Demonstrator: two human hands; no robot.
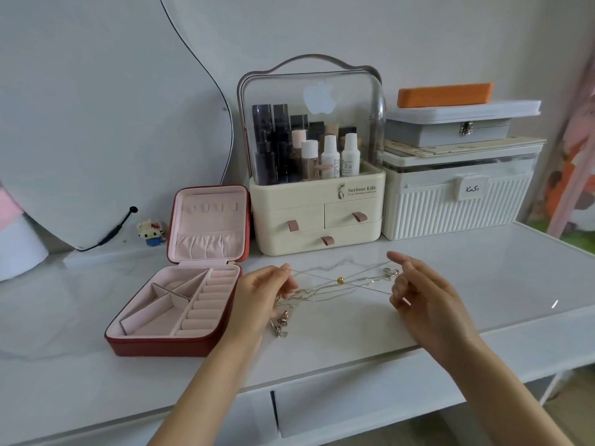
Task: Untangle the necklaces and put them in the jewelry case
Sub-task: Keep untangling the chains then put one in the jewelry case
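Thin tangled necklace chains [325,289] stretch between my two hands above the white tabletop, crossing at a small gold bead [340,280]. My left hand [264,292] pinches the chains' left end, and small pendants [280,326] dangle below it. My right hand [418,291] pinches the right end, where a silver charm [390,272] hangs by the fingers. The red jewelry case [167,344] lies open at the left, its pink lid [209,220] standing upright and its compartments holding nothing visible.
Behind the hands stands a cream cosmetics organiser [317,214] with drawers and bottles under a clear cover. A white ribbed box [457,204] with stacked cases sits to its right. A mirror [106,117] and a small block figure [150,232] are at the left. A drawer front [354,400] is below the table edge.
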